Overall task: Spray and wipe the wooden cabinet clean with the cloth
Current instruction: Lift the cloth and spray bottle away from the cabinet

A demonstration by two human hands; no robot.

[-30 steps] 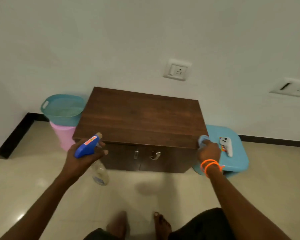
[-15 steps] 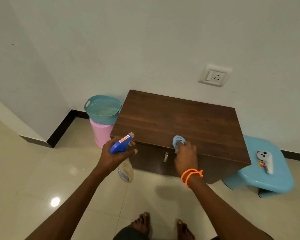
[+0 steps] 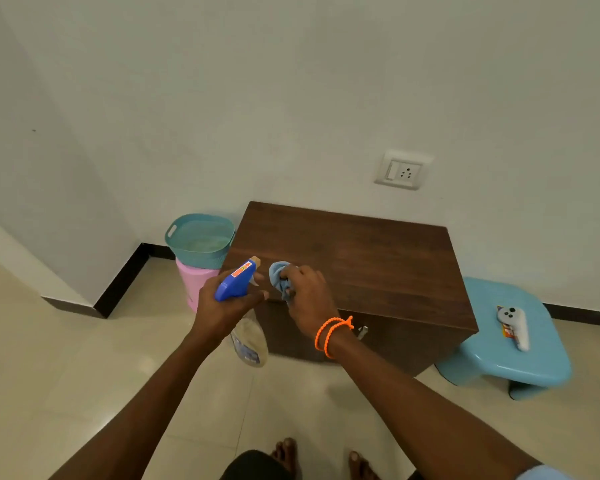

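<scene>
While one dark brown wooden cabinet (image 3: pixel 354 268) is standing against the wall, the right hand (image 3: pixel 309 299) is pressing one bunched pale blue cloth (image 3: pixel 278 276) onto its front-left corner. The left hand (image 3: pixel 227 304) is gripping one blue-headed clear spray bottle (image 3: pixel 238 282), its body partly hidden.

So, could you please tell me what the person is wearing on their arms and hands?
Both forearms are bare, with no sleeves or gloves showing. The right hand has a looped orange beaded band round its wrist. The left hand and its wrist carry nothing. A bit of light blue fabric shows at the frame's bottom right corner.
</scene>
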